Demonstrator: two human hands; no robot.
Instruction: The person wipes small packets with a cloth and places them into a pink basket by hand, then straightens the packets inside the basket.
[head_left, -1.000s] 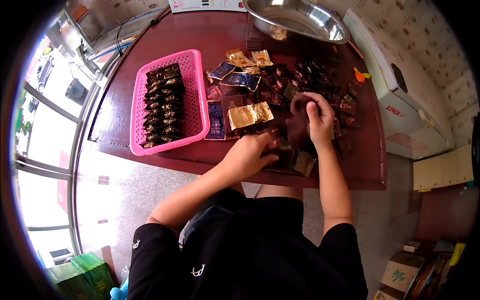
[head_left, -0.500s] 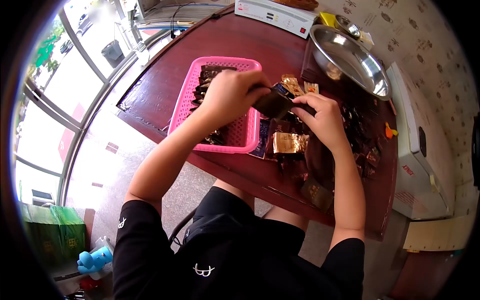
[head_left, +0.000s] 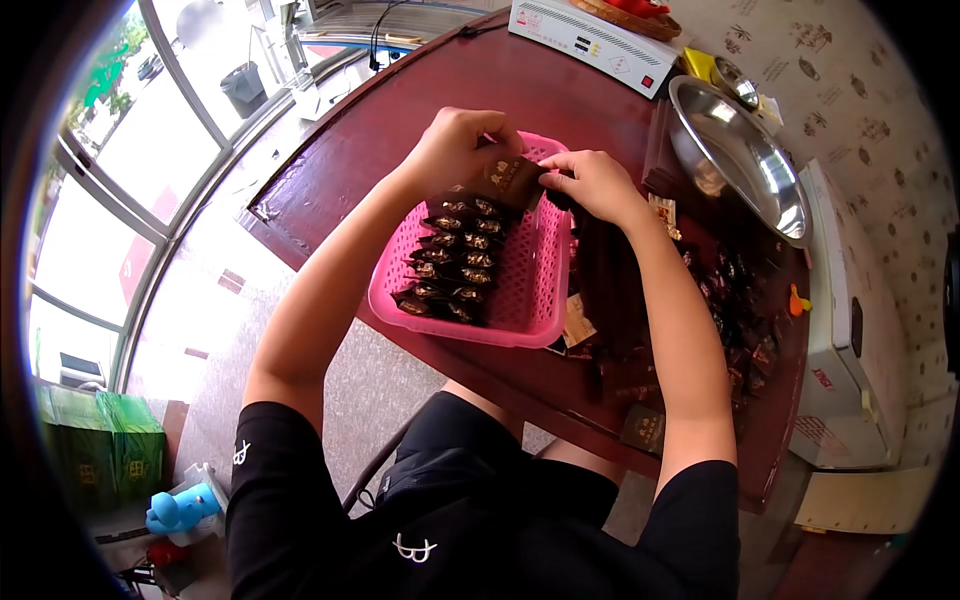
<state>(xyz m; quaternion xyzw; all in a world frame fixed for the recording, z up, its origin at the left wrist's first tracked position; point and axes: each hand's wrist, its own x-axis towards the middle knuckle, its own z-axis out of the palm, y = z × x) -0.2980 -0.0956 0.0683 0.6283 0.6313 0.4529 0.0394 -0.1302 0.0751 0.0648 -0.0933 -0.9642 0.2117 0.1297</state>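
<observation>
A flat dark brown packet with gold print (head_left: 511,182) is held above the far end of a pink plastic basket (head_left: 552,312). My left hand (head_left: 462,148) is closed at the packet's upper left, with some fingers hidden behind it. At its right edge, my right hand (head_left: 597,187) pinches it between thumb and fingers. Small dark packets with shiny gold fronts (head_left: 446,262) stand in two rows along the basket's left part. Bare basket mesh shows along the right side.
Dark wrapped pieces (head_left: 735,290) lie scattered to the right of my right forearm. A steel bowl (head_left: 745,165) and a white appliance (head_left: 590,45) stand at the back. A white box (head_left: 840,330) is beside the table (head_left: 390,130); an orange balloon-like item (head_left: 798,301) lies near its edge.
Both hands have moved left with the brown packet, from beside the basket to over its far end. The packet's printed face now shows. The view has shifted slightly.
</observation>
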